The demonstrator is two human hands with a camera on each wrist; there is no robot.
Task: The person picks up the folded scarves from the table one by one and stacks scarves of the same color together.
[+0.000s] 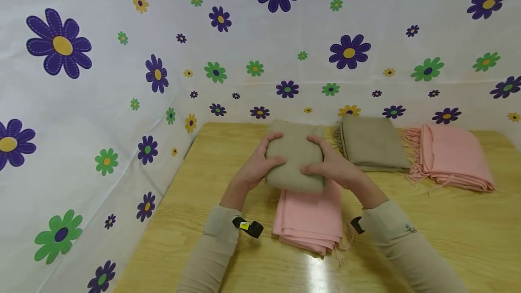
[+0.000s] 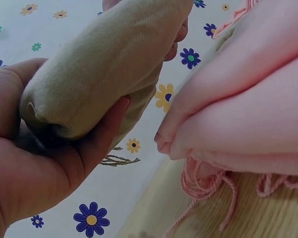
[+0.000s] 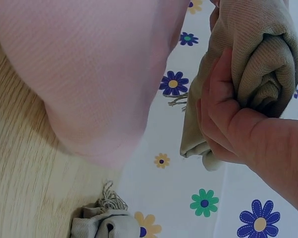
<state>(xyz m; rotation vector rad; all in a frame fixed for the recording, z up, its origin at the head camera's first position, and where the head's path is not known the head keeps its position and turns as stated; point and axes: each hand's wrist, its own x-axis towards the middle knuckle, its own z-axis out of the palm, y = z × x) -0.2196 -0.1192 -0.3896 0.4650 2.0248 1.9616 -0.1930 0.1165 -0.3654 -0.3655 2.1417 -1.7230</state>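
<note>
Both hands grip a folded beige scarf (image 1: 294,162) from its two sides, thumbs on the near face. My left hand (image 1: 257,163) curls round its left edge; in the left wrist view the rounded end of the scarf (image 2: 104,69) lies between thumb and fingers. On the other edge is my right hand (image 1: 337,166), and the right wrist view shows the scarf's rolled layers (image 3: 265,64) in its grasp. Below and nearer the body lies a folded pink scarf (image 1: 310,220) with twisted fringe, its far end hidden behind the beige one.
Another folded beige scarf (image 1: 372,144) lies at the back right of the wooden table (image 1: 183,207), with a second folded pink scarf (image 1: 456,157) to its right. Behind and left hangs a white flower-print cloth (image 1: 244,40). Each wrist wears a black strap (image 1: 248,227).
</note>
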